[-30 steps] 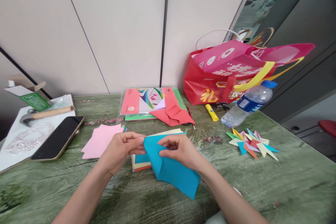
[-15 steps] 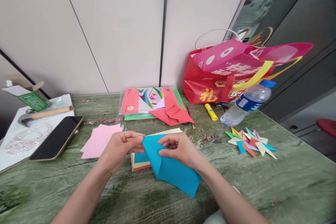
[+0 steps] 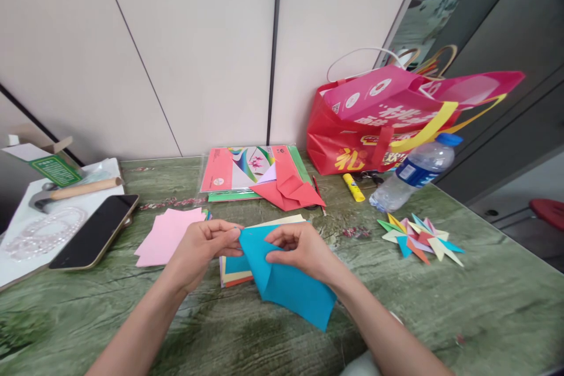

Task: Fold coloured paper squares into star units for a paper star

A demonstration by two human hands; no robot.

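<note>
A sheet of blue paper (image 3: 291, 291) is held between my two hands, partly folded over with a crease running down its left side. My left hand (image 3: 207, 247) pinches its upper left corner between thumb and fingers. Closed on the folded flap near the top is my right hand (image 3: 299, 249). Beneath the sheet lies a stack of coloured paper (image 3: 235, 276), half covered by it. Pink paper squares (image 3: 165, 238) lie just left of my left hand.
Behind my hands are packaged coloured paper (image 3: 220, 170) and a folded red paper (image 3: 291, 192). To the right are a glue stick (image 3: 353, 188), a plastic bottle (image 3: 416, 173), a red bag (image 3: 348, 135) and folded paper stars (image 3: 418, 238). A phone (image 3: 94, 232) and a hammer (image 3: 83, 189) lie left.
</note>
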